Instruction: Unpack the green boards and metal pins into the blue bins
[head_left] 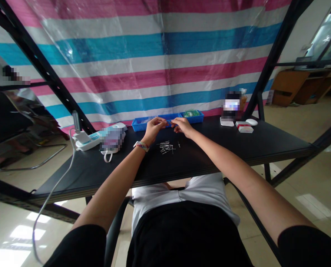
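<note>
My left hand [155, 128] and my right hand [182, 126] meet fingertip to fingertip over the front edge of a blue tray [138, 127] on the black table. Both are closed in a pinch; whatever sits between the fingers is too small to make out. Below them lies a loose pile of several thin, pale sticks or pins [167, 148], with one small piece [179, 144] apart to the right. Clear plastic shows in the tray's left part, and green items [191, 113] fill the blue compartment on the right.
A white power strip [90, 142] with a cable and a pouch with a white loop [112, 140] stand left on the black table [209, 157]. On the right are a phone-like object on a white stand [227, 122], a red-white box [244, 127] and a white mouse [251, 122].
</note>
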Demonstrator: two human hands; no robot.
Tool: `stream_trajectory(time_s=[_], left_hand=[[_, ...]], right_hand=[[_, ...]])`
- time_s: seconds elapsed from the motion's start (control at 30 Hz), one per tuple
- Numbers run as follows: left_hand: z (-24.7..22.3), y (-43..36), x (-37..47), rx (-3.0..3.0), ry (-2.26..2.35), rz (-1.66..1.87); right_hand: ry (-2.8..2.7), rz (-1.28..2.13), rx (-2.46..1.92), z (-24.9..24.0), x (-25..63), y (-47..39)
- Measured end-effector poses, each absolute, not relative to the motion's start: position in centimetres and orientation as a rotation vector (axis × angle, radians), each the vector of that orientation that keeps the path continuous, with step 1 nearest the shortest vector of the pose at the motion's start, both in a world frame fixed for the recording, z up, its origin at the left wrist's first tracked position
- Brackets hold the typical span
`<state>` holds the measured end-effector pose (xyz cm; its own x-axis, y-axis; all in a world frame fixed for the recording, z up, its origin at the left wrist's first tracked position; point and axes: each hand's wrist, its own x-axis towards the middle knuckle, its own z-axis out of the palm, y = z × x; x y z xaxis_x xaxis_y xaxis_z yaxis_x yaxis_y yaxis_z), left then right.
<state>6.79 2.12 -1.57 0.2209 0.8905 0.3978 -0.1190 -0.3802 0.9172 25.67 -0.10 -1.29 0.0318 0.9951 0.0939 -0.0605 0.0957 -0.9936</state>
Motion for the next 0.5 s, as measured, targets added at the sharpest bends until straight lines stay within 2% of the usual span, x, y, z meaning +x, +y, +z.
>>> stream_trajectory(time_s=[0.2, 0.5], left_hand=[[-1.52, 2.34, 6.62, 1.497, 0.773, 1.313], [-1.31, 2.24, 6.59, 1.417, 0.881, 1.169]], right_hand=[[-1.167, 1.186, -1.033, -1.1, 25.78, -0.13], [-1.224, 1.073, -0.958, -1.29, 25.73, -0.11]])
